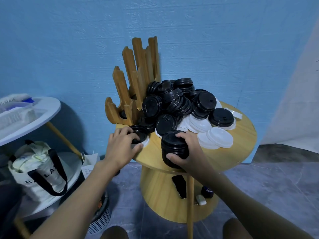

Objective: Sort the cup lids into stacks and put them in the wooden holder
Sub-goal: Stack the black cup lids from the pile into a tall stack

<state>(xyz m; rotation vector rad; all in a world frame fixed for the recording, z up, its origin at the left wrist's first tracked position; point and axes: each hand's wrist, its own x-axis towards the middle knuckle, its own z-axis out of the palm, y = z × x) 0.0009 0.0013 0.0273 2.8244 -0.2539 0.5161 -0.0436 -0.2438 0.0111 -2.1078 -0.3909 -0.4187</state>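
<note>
From the head camera, a round wooden worktop [241,135] stands in front of a blue wall [69,49]. At its back left edge stands the tall wooden holder [136,80], with upright posts that step up like stairs. Just beside the holder, a big messy pile of black lids [177,100] covers the middle of the worktop. Some white lids [215,138] lie flat on the right, touching the pile. The right hand [189,150] grips a neat stack of black lids [173,147] near the front edge, with the thumb low on the stack and the fingers curled over its top. The left hand [123,144] rests on one black lid [139,134] near the left edge, its fingers bent down round the rim. That lid sits on a white lid [146,143]. On the shelf under the worktop lies a dark phone [179,186]. On the left are a white bag [39,168] and a white round table [43,114].
</note>
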